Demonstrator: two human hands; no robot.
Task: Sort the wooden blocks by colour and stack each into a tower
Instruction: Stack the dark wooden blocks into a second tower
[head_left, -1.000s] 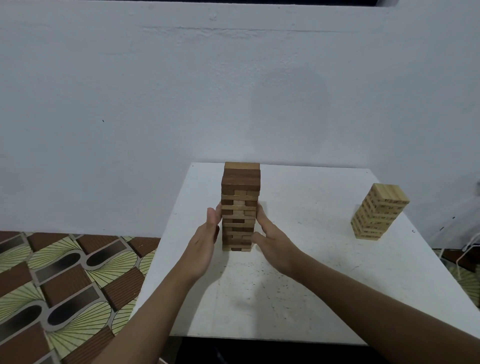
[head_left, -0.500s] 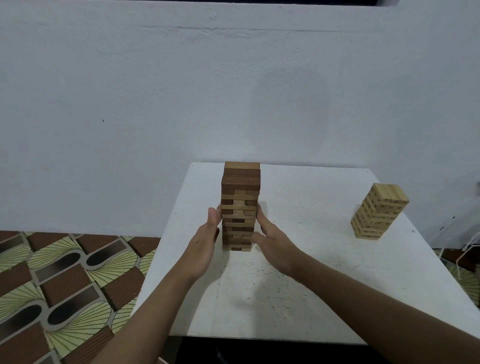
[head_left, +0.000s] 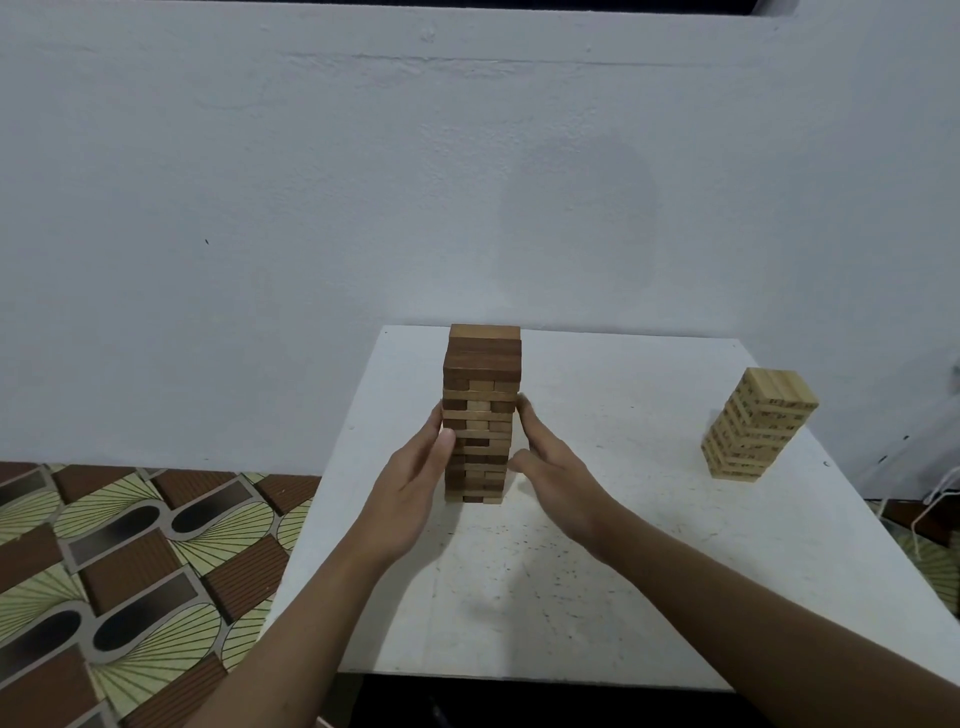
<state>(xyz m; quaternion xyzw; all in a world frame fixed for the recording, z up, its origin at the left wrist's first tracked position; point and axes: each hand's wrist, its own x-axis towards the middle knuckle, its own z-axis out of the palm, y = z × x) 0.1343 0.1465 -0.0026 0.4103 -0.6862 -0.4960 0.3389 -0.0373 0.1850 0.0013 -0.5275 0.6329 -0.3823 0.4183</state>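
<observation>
1. A white table (head_left: 623, 582) stands with its far edge against a plain pale wall (head_left: 311, 182). Its left edge runs slantwise from far to near above a patterned floor (head_left: 130, 561) of brown and yellow-green tiles.
2. The brown tower (head_left: 482, 415), built of mixed dark and lighter brown blocks in crossed layers, stands upright in the far left part of the table. It is near the left edge and a little in from the far edge. Its top layers are the darkest.
3. The left hand (head_left: 410, 483) reaches in from the near left. Its fingers are straight and together, laid flat against the tower's left side at about mid-height.
4. The right hand (head_left: 556, 467) comes in from the near right, also with straight fingers. The fingertips meet the tower's right side, and the thumb points at the lower blocks, just beside them. Whether the thumb touches cannot be told.
5. Neither hand curls round a block; the two flat palms face each other with the tower between them.
6. The pale tower (head_left: 753, 423), made of light blocks, stands far right, close to the table's right edge and well apart from the brown one.
7. A wide stretch of white tabletop lies between the two towers, and more spreads under the forearms toward the near edge.
8. A white cord (head_left: 930, 499) hangs beyond the right edge.
</observation>
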